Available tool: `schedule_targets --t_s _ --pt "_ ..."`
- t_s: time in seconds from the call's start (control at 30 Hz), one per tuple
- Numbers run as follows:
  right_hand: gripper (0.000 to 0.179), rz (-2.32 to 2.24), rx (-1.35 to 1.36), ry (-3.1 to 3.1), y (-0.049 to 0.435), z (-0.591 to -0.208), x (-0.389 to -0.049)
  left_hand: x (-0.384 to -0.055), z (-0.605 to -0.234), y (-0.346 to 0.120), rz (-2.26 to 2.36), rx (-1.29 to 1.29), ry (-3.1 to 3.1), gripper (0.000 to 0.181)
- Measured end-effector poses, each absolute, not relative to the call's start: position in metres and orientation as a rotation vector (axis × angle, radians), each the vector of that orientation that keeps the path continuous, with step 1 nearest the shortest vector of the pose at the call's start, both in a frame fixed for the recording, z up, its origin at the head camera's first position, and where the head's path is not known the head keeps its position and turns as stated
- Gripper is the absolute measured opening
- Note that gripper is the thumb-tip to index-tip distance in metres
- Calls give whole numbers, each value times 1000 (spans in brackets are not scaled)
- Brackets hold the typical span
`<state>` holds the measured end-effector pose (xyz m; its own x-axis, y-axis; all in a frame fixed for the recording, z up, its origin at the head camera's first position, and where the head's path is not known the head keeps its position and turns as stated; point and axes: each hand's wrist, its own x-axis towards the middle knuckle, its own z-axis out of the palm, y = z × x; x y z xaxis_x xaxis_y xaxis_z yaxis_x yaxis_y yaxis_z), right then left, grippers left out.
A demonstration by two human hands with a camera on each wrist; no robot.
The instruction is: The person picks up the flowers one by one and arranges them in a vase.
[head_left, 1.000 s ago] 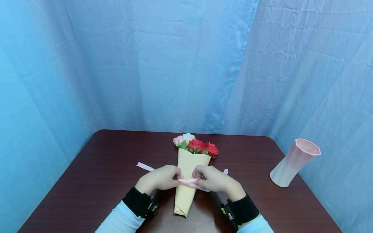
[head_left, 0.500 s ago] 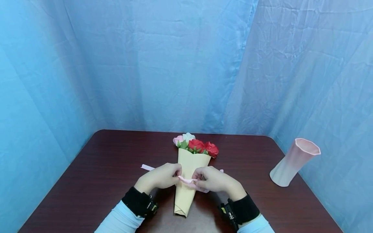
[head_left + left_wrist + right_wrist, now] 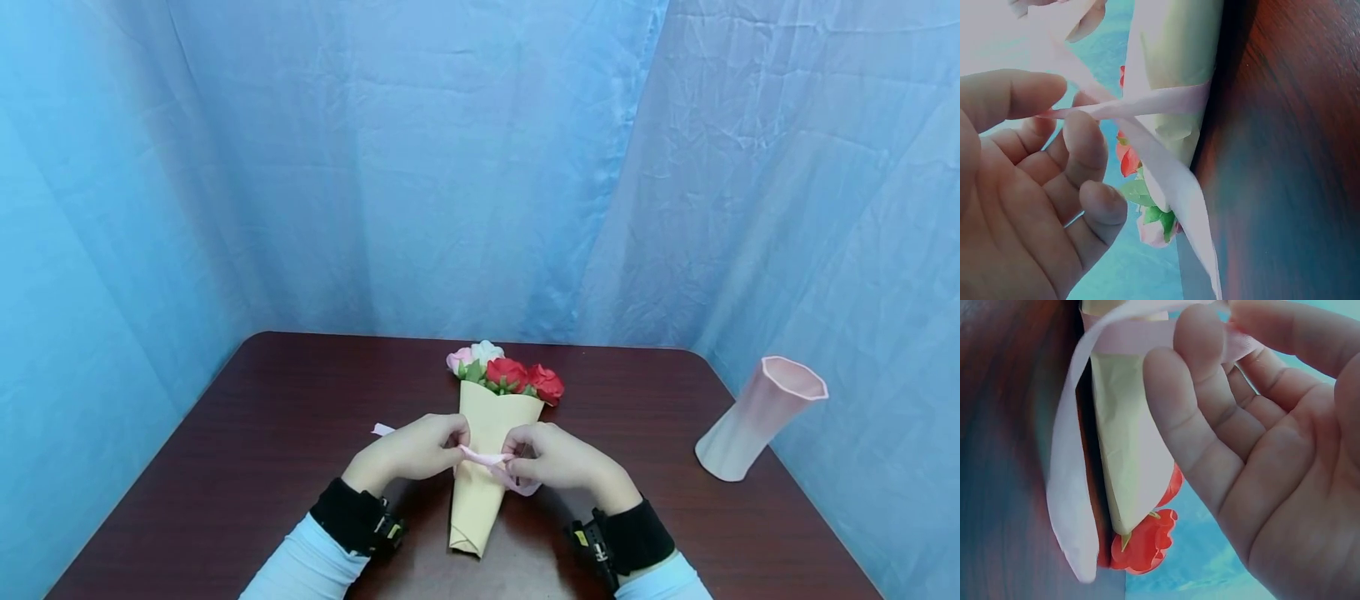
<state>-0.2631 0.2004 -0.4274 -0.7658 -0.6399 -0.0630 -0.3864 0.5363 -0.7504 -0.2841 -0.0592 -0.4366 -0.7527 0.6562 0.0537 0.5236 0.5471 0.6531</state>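
Note:
A bouquet with red roses [image 3: 507,374], a pink and a white flower lies on the table, wrapped in cream paper [image 3: 495,417]. Around the wrapping runs a pale pink ribbon [image 3: 1166,103], its strands crossing in front. My left hand [image 3: 423,447] pinches one strand between thumb and forefinger at the left side of the wrap. On the right side, my right hand [image 3: 558,458] pinches the ribbon with thumb and forefinger, its other fingers loosely bent. One loose ribbon end [image 3: 1072,519] hangs past the right hand; another ribbon end [image 3: 382,429] shows behind the left hand.
A pink-and-white vase [image 3: 757,421] stands at the right edge of the dark wooden table [image 3: 300,400]. Blue curtains [image 3: 450,167] hang behind the table and along both sides.
My left hand has risen slightly, lifting its strand off the paper. The ribbon end at left has drawn in toward the hand, and the one behind the right hand has slipped from sight.

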Motion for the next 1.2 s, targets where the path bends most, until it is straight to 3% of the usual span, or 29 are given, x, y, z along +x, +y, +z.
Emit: schedule_targets --t_s 1.2 --pt "7 -1369 -880 2274 215 -423 -265 -285 -432 -65 1175 966 2557 12"
